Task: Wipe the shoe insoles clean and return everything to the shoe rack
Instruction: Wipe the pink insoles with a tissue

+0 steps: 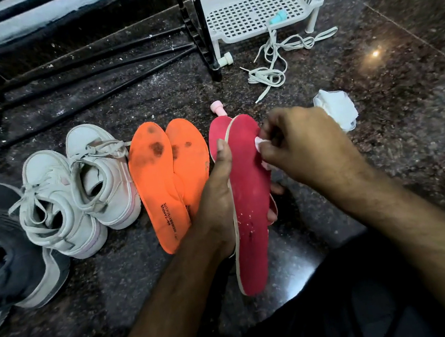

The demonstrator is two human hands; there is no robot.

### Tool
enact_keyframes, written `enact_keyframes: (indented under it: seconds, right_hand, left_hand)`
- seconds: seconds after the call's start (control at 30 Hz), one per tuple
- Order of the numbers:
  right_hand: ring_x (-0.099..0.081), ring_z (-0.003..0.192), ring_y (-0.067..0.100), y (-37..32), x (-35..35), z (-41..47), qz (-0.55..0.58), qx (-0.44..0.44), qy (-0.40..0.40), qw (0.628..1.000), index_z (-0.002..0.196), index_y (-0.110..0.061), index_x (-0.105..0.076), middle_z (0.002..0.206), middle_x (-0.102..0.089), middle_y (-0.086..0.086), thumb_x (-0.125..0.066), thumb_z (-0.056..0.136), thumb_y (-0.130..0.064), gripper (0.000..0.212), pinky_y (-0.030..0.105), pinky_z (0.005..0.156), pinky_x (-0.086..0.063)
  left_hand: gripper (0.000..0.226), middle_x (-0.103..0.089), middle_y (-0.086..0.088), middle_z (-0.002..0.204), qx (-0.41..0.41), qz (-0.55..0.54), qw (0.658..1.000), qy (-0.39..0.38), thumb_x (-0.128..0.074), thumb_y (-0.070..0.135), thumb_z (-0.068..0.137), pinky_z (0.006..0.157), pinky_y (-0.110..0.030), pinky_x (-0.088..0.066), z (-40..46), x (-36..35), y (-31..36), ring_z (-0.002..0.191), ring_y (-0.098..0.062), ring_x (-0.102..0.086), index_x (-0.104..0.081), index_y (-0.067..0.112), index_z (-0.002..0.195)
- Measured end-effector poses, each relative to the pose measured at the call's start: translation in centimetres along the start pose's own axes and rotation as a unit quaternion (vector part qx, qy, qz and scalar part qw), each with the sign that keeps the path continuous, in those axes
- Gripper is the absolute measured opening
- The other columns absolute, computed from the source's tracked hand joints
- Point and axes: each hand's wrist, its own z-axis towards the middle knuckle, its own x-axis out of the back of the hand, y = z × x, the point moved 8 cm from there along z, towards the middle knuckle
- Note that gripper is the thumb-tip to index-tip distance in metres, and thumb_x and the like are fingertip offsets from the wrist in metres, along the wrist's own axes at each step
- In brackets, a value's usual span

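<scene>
Early stage: your left hand (216, 195) grips the pink foam insole (251, 193), right hand (298, 145) pinching a small white wipe (259, 142) against it. Stained orange insoles (160, 183) look unwiped; black metal shoe rack (85, 70) not restocked.

A home entryway or shoe corner: a dark polished granite floor (377, 93) runs across the frame, a black metal shoe rack (84, 64) stands upper left, and white sneakers (74, 187) sit lower left.

bare forearms, hairy, dark trousers (352, 307)
</scene>
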Motion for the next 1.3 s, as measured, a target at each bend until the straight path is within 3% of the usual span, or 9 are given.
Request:
enact_keyframes:
  seconds: [0.13, 0.23, 0.37, 0.57, 0.83, 0.97, 1.1, 1.2, 1.3]
  right_hand:
    - [-0.069, 0.083, 0.024, -3.1, -2.6, -2.1, 0.004, 0.054, -0.064, 0.997, 0.086, -0.022, -0.069, 0.082, -0.072, 0.0, -0.067, 0.077, -0.029, 0.011, 0.035, 0.075, -0.054]
    - [-0.071, 0.075, 0.016, -2.0, -1.8, -0.9, 0.021, 0.021, -0.054, 0.998, 0.083, -0.022, -0.069, 0.073, -0.072, -0.003, -0.07, 0.076, -0.03, 0.01, 0.03, 0.074, -0.056]
    - [-0.07, 0.065, 0.009, -0.9, -0.7, -0.4, 0.054, -0.025, -0.025, 0.998, 0.077, -0.022, -0.068, 0.064, -0.07, -0.007, -0.071, 0.077, -0.029, 0.007, 0.028, 0.072, -0.057]
    - [-0.068, 0.065, 0.006, -2.3, -3.5, -2.0, 0.052, 0.001, -0.157, 0.986, 0.071, -0.022, -0.072, 0.065, -0.071, -0.006, -0.069, 0.072, -0.023, 0.003, 0.03, 0.073, -0.058]
    - [-0.066, 0.064, 0.005, -0.6, 0.8, -0.1, 0.092, 0.004, 0.043, 0.995, 0.082, -0.024, -0.068, 0.065, -0.069, -0.01, -0.067, 0.085, -0.036, 0.012, 0.031, 0.069, -0.056]
    - [-0.069, 0.065, 0.008, -2.3, -3.4, -1.5, 0.06, 0.023, -0.124, 0.99, 0.078, -0.023, -0.072, 0.068, -0.072, -0.006, -0.069, 0.083, -0.028, 0.008, 0.029, 0.071, -0.058]
    - [-0.063, 0.057, -0.002, -2.1, -4.7, -2.4, 0.128, 0.032, -0.248, 0.96, 0.081, -0.021, -0.077, 0.067, -0.073, -0.008, -0.079, 0.082, -0.025, 0.004, 0.016, 0.061, -0.049]
    - [-0.063, 0.057, 0.005, -0.1, -2.3, -0.7, 0.209, -0.005, -0.157, 0.965, 0.085, -0.021, -0.075, 0.067, -0.072, -0.006, -0.078, 0.084, -0.029, 0.009, 0.025, 0.061, -0.053]
    - [-0.067, 0.061, 0.005, 1.4, -1.0, 0.1, 0.179, -0.022, -0.087, 0.98, 0.087, -0.023, -0.072, 0.068, -0.072, -0.009, -0.076, 0.086, -0.03, 0.007, 0.023, 0.064, -0.052]
  left_hand:
    - [0.074, -0.057, -0.015, 0.086, 0.022, -0.025, 0.999, 0.02, -0.04, 0.082, 0.083, 0.062, -0.035, -0.042, -0.1, -0.4, -0.6, 0.072, -0.029, -0.052, -0.063, 0.021, 0.118]
    - [0.07, -0.056, -0.01, 0.074, 0.011, -0.003, 1.0, 0.024, -0.03, 0.08, 0.086, 0.053, -0.032, -0.043, -0.1, -0.1, -0.2, 0.053, -0.025, -0.052, -0.07, 0.022, 0.086]
    - [0.075, -0.059, -0.012, 0.07, -0.001, 0.022, 0.999, 0.029, -0.025, 0.084, 0.086, 0.054, -0.035, -0.039, 0.0, 0.2, -0.2, 0.05, -0.025, -0.051, -0.067, 0.022, 0.08]
    - [0.072, -0.06, -0.005, 0.057, 0.011, -0.006, 0.999, 0.051, -0.03, 0.076, 0.089, 0.053, -0.029, -0.044, -0.2, 0.2, -0.3, 0.045, -0.02, -0.053, -0.072, 0.018, 0.084]
    - [0.085, -0.067, -0.021, 0.076, 0.021, 0.051, 0.998, -0.008, -0.024, 0.081, 0.084, 0.044, -0.032, -0.047, -0.4, -1.2, -1.0, 0.049, -0.029, -0.055, -0.067, 0.012, 0.108]
    - [0.078, -0.06, -0.013, 0.063, 0.025, -0.036, 0.999, 0.027, -0.027, 0.076, 0.088, 0.051, -0.034, -0.047, -0.6, -0.7, -0.4, 0.053, -0.028, -0.057, -0.075, 0.015, 0.072]
    - [0.084, -0.072, -0.011, 0.078, 0.027, -0.114, 0.992, 0.04, -0.024, 0.073, 0.095, 0.066, -0.036, -0.056, -0.4, 0.1, 0.2, 0.064, -0.026, -0.069, -0.081, 0.014, 0.077]
    - [0.086, -0.067, -0.015, 0.074, 0.026, -0.023, 0.998, 0.051, -0.018, 0.075, 0.094, 0.049, -0.03, -0.053, -1.1, -0.2, 1.2, 0.046, -0.024, -0.061, -0.077, 0.012, 0.086]
    - [0.057, -0.066, 0.008, 0.058, -0.089, 0.114, 0.984, 0.108, -0.027, 0.04, 0.109, 0.045, -0.013, -0.046, -2.4, -0.2, 4.2, 0.038, -0.002, -0.056, -0.055, 0.002, 0.078]
